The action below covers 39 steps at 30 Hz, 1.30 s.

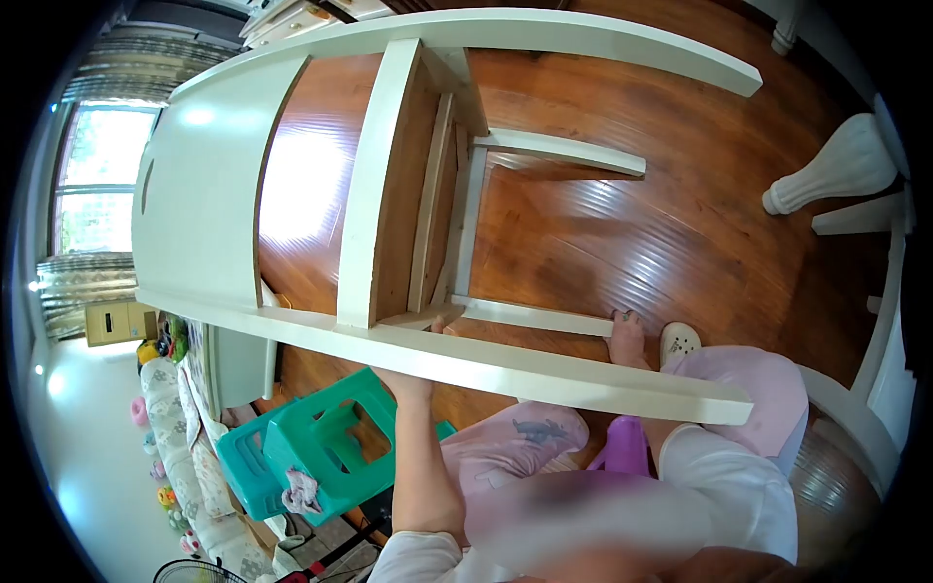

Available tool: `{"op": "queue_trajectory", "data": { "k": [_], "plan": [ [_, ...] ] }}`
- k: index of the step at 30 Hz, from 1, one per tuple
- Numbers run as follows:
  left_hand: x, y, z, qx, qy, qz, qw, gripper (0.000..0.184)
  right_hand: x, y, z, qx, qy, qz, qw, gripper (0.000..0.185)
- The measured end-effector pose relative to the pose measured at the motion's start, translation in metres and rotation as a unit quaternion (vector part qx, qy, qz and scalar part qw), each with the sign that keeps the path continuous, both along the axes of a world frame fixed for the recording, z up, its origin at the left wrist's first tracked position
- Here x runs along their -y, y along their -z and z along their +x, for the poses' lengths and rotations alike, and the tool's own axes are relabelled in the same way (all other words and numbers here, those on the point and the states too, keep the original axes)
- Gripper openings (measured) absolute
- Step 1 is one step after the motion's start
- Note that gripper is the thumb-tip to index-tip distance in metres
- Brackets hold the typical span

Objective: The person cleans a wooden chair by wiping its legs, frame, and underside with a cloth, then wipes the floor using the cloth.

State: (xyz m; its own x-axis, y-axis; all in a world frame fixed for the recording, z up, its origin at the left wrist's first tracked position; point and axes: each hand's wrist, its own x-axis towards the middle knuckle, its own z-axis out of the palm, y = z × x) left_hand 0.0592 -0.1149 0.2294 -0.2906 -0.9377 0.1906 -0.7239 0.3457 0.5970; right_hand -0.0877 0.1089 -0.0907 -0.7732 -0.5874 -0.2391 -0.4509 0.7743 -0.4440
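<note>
A white wooden chair (544, 379) is tipped over in front of me, its backrest panel (199, 194) to the left and its legs pointing right. The underside of its seat frame (398, 204) shows bare brown wood. My left hand (406, 384) is closed round the near side of the frame, where the seat meets the long rear leg; that leg partly covers it. Beyond the same leg, my right hand (627, 335) grips the end of the shorter near front leg (544, 316). The other front leg (573, 151) sticks out farther away.
Green plastic stools (335, 447) stand at lower left, a pinkish cloth (301, 493) on one. A purple plastic object (624, 447) is between my legs. White turned furniture legs (836, 165) stand at right. A floral sofa (185, 408) and a fan (199, 571) lie at far left.
</note>
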Motion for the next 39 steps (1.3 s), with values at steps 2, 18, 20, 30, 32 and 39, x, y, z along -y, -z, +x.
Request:
{"op": "queue_trajectory", "data": {
  "k": [2, 18, 20, 30, 32, 39],
  "plan": [
    [0.01, 0.007, 0.007, 0.04, -0.005, -0.02, 0.999, 0.07, 0.002, -0.001, 0.001, 0.007, 0.008, 0.01, 1.0, 0.043],
    [0.067, 0.073, 0.035, -0.132, 0.022, 0.047, 0.99, 0.052, 0.004, 0.002, -0.009, -0.021, 0.031, 0.081, 0.996, 0.018],
    [0.069, 0.071, 0.036, -0.075, 0.034, 0.027, 0.996, 0.051, 0.007, 0.002, -0.009, -0.017, 0.03, 0.08, 0.996, 0.018],
    [0.063, 0.041, 0.018, -0.07, -0.012, 0.099, 0.993, 0.048, -0.001, -0.01, -0.019, 0.062, -0.027, 0.067, 0.995, 0.027],
    [0.076, 0.058, 0.026, -0.17, -0.009, 0.126, 0.977, 0.05, -0.006, -0.021, -0.033, 0.097, -0.056, 0.041, 0.993, 0.029],
    [0.091, 0.073, 0.027, -0.076, 0.023, -0.017, 0.997, 0.069, -0.015, -0.037, -0.144, 0.316, 0.166, -0.237, 0.904, 0.035]
  ]
}}
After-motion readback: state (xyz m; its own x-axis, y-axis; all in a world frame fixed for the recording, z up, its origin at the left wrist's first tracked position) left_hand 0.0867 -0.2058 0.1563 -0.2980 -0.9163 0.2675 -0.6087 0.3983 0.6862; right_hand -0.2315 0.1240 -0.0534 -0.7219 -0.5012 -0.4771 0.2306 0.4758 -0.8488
